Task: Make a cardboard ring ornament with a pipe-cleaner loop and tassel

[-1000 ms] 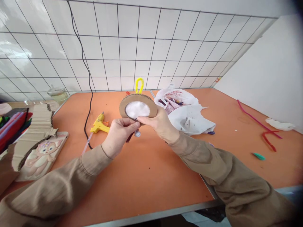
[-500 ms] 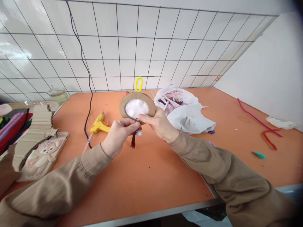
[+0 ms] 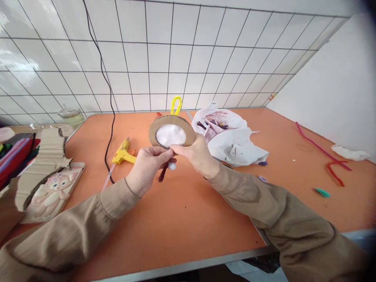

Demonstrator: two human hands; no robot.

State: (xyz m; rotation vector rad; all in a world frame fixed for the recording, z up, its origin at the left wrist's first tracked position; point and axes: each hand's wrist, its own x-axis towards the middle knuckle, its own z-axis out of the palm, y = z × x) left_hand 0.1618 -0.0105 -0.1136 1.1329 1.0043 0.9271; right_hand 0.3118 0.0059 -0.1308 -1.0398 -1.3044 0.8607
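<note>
A round cardboard ring (image 3: 152, 131) with a white centre (image 3: 170, 135) and a yellow loop (image 3: 176, 105) on top is raised over the orange table. My right hand (image 3: 197, 154) grips its lower right edge, thumb in front. At the bottom edge my left hand (image 3: 150, 163) pinches the top of a dark red tassel (image 3: 162, 173), its fingertips meeting my right thumb. A small whitish ball (image 3: 172, 166) hangs beside the tassel. The tassel's upper end is hidden by my fingers.
Left of my hands lie a yellow glue gun (image 3: 123, 153), a black cable (image 3: 112, 121), torn cardboard (image 3: 41, 156) and a cartoon case (image 3: 55, 192). Right are a white plastic bag (image 3: 235, 147), red pipe cleaners (image 3: 335, 174) and a green piece (image 3: 322, 192).
My right thumb has moved down and left to the bottom edge, uncovering more of the white centre. The yellow loop has shifted slightly right, and the tassel's lower end has swung left.
</note>
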